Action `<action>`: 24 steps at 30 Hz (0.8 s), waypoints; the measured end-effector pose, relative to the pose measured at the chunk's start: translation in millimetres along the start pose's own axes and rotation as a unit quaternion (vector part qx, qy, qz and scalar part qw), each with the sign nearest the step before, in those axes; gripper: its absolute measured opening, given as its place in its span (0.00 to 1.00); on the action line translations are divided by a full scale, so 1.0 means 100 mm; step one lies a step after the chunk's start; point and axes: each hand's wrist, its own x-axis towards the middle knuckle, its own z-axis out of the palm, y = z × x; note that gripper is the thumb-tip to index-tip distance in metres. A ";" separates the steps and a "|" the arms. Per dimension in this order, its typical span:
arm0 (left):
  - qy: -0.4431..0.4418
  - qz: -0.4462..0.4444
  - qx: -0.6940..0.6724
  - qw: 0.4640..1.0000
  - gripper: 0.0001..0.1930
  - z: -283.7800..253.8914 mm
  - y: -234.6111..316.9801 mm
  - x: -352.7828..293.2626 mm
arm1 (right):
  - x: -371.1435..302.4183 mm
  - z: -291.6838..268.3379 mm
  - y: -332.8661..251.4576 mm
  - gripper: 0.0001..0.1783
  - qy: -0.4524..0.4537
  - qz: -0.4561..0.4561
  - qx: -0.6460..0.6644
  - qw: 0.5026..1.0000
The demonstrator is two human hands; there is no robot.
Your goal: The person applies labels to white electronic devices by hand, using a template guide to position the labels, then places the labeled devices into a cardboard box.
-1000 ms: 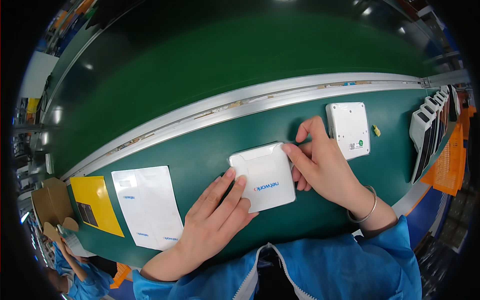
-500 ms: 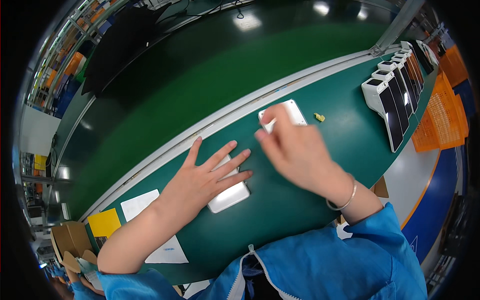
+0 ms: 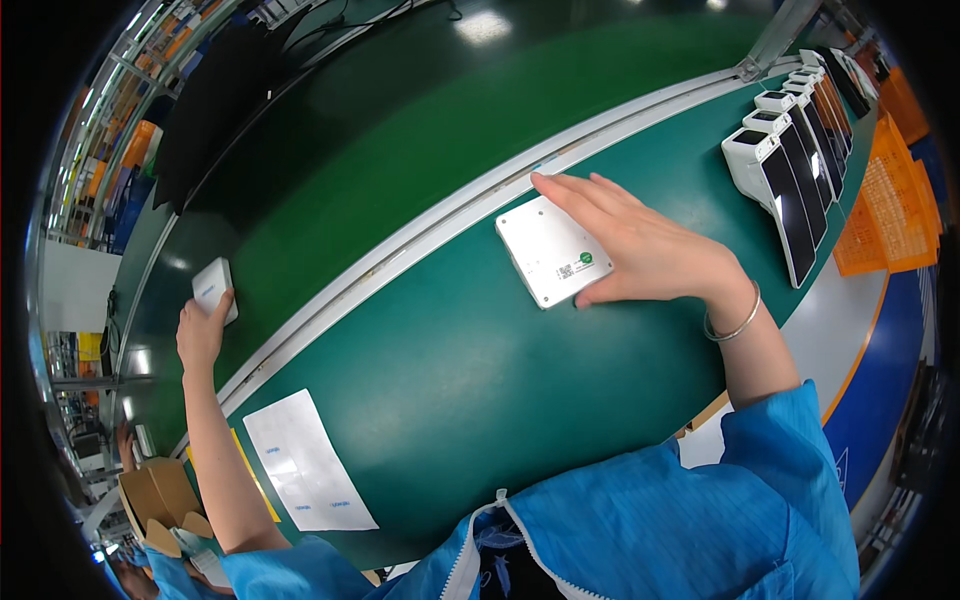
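At the far left, my left hand (image 3: pixel 202 328) is stretched out over the green belt (image 3: pixel 400 130), closed around a flat white device with rounded corners (image 3: pixel 210 287). Whether that device touches the belt I cannot tell. My right hand (image 3: pixel 655 240) spans a square white device (image 3: pixel 548 250) on the green tabletop (image 3: pixel 440 400), its fingers along the far edge and its thumb at the near corner. This device shows small screws at its corners, a round green sticker and a square printed code.
White sheets with blue print (image 3: pixel 305 465) lie at the left, beside a yellow sheet partly behind my forearm. A cardboard box (image 3: pixel 160 495) stands further left. Several white devices with black panels (image 3: pixel 780 190) line the right end, near orange crates (image 3: pixel 885 210). A metal rail (image 3: pixel 440 240) borders the belt.
My left hand has carried the flat white device from the tabletop leftward to over the belt. My right hand has come down onto the square device, which sits slightly nearer. The small yellow piece is out of sight.
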 end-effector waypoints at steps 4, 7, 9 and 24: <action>0.221 0.108 0.088 0.965 0.37 0.39 -0.30 -0.19 | 0.19 0.11 -0.25 0.59 0.011 -0.026 0.090 0.996; -0.003 0.365 -0.284 0.887 0.40 -0.01 0.77 -1.06 | 0.19 0.33 -0.47 0.59 -0.001 -0.062 0.111 0.992; -0.134 0.476 -0.301 0.815 0.61 -0.09 1.05 -1.67 | 0.18 0.45 -0.61 0.60 -0.006 -0.089 0.086 0.992; 0.011 0.437 -0.339 0.833 0.62 0.21 1.45 -2.40 | -0.17 0.89 -1.12 0.11 0.228 0.012 -0.059 0.972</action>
